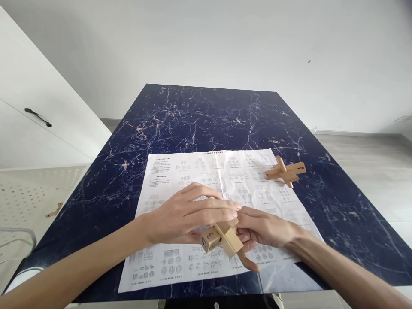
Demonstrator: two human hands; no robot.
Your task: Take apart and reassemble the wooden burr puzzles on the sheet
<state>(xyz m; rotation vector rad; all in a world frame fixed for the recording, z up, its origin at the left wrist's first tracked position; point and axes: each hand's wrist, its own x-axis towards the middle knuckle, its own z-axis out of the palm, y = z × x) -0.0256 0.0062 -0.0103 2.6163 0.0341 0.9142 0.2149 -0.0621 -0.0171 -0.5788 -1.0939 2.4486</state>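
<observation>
Over the printed instruction sheet (174, 165), both hands are on a wooden interlocking puzzle (230, 240) made of notched bars joined crosswise. One bar end bears a dark "3"-like mark. My left hand (188, 214) reaches across from the left, its long fingers laid over the puzzle's top and its thumb behind the marked bar. From the other side my right hand (264, 227) grips it with curled fingers, partly hidden behind the wood. A second assembled wooden cross puzzle (285, 171) lies at the sheet's right edge, touched by neither hand.
A dark blue marbled table (199, 116) bears the creased sheet. Left of it, a small wooden piece (54, 210) lies on a perforated pale surface (22, 197). A white cabinet (48, 90) with a black handle (37, 116) stands further left.
</observation>
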